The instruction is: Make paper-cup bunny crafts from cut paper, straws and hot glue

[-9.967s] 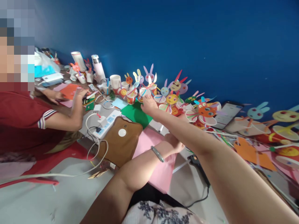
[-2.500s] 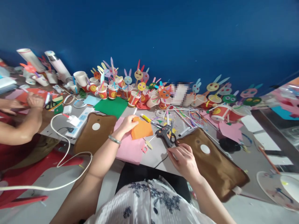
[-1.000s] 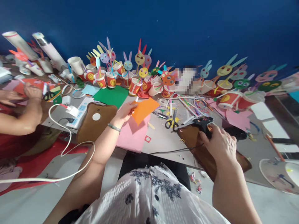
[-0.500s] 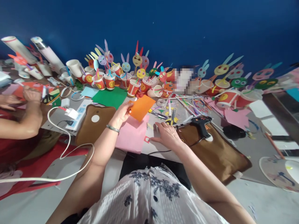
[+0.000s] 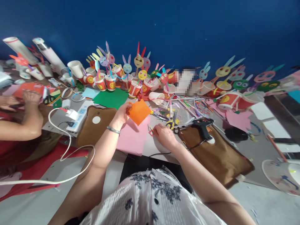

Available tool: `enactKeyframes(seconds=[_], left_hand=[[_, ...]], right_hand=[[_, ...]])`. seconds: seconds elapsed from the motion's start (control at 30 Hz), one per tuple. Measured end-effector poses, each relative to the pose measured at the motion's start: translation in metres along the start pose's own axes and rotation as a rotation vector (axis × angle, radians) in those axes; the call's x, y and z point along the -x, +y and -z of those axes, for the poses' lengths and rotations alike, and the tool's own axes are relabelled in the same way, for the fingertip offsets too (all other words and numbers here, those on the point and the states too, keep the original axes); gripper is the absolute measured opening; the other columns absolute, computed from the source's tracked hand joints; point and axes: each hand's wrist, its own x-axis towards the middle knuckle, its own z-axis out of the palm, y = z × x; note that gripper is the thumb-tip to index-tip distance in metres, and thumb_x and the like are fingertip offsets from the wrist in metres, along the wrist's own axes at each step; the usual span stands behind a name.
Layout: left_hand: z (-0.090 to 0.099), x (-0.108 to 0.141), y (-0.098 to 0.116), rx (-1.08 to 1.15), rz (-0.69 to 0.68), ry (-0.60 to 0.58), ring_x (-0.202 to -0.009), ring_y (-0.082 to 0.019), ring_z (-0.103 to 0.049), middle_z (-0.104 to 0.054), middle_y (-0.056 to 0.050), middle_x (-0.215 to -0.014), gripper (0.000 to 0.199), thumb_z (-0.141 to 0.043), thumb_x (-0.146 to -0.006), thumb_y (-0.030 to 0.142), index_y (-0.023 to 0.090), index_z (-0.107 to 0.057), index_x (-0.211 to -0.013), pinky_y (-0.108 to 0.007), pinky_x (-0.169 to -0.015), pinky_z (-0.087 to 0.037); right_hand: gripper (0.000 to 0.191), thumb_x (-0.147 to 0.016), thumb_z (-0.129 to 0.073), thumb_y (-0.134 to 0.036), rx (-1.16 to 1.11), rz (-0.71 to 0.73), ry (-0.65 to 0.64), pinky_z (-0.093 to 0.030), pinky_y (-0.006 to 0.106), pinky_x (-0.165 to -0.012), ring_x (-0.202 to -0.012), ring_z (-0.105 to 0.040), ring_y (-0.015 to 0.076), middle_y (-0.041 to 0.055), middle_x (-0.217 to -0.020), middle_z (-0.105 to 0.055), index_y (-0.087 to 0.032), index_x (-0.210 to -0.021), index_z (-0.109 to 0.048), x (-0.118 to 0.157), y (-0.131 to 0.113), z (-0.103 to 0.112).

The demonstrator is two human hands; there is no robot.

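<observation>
My left hand (image 5: 122, 113) is closed on the edge of a piece of orange paper (image 5: 140, 112), held tilted above a stack of pink paper (image 5: 132, 137). My right hand (image 5: 165, 134) is low over the table, its fingers curled together at a small pinkish-red paper piece (image 5: 150, 132) by the fingertips. Scissors (image 5: 173, 120) lie just beyond the right hand. To its right, a black hot glue gun (image 5: 203, 128) rests on a brown pouch (image 5: 217, 156).
Red and white paper cups with rabbit-face figures (image 5: 134, 89) line the blue wall. Green paper (image 5: 111, 98), a power strip (image 5: 78, 118) and another brown pouch (image 5: 93, 128) are on the left. A loose white cable (image 5: 70, 137) hangs there. A co-worker's hands (image 5: 30, 97) work at far left.
My right hand has curled its fingers and drawn the small pinkish-red piece up off the table. The orange paper in my left hand has turned and shifted slightly left.
</observation>
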Motion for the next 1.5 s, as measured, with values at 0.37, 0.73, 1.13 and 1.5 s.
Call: enactKeyframes(seconds=[0.37, 0.73, 1.13, 1.5], left_hand=[[0.002, 0.006, -0.007, -0.504, -0.206, -0.240, -0.064, -0.016, -0.055, -0.055, -0.001, -0.066, 0.011, -0.050, -0.075, 0.025, 0.020, -0.054, -0.067, -0.028, -0.064, -0.048], [0.000, -0.005, -0.027, -0.976, -0.480, -0.286, -0.109, -0.026, -0.059, -0.067, -0.010, -0.100, 0.009, -0.050, -0.077, 0.018, 0.022, -0.057, -0.072, -0.038, -0.106, -0.042], [0.000, -0.003, -0.026, -1.099, -0.479, -0.298, -0.084, -0.021, -0.058, -0.063, -0.005, -0.084, 0.012, -0.046, -0.077, 0.017, 0.021, -0.057, -0.075, -0.032, -0.084, -0.045], [0.003, -0.009, -0.030, -1.130, -0.511, -0.302, -0.090, -0.022, -0.058, -0.064, -0.007, -0.087, 0.012, -0.047, -0.079, 0.015, 0.021, -0.058, -0.077, -0.034, -0.089, -0.046]], right_hand=[[0.026, -0.099, -0.047, -0.025, -0.067, 0.227, 0.055, -0.048, 0.036, -0.088, -0.096, -0.064, 0.0239, 0.0107, -0.107, -0.069, -0.020, -0.104, -0.072, 0.003, 0.011, 0.018], [0.033, -0.094, -0.052, -0.020, -0.043, -0.047, 0.126, -0.051, 0.037, -0.089, -0.112, -0.064, 0.0280, 0.0191, -0.147, -0.044, -0.015, -0.126, -0.058, -0.083, 0.008, 0.033], [0.038, -0.090, -0.043, -0.008, 0.114, 0.005, 0.115, -0.047, 0.043, -0.091, -0.114, -0.057, 0.0340, 0.0266, -0.126, -0.058, -0.005, -0.126, -0.055, -0.112, -0.008, 0.048], [0.044, -0.095, -0.033, -0.008, 0.199, 0.043, 0.132, -0.045, 0.057, -0.095, -0.112, -0.062, 0.0383, 0.0308, -0.124, -0.061, -0.003, -0.134, -0.052, -0.139, -0.018, 0.067]])
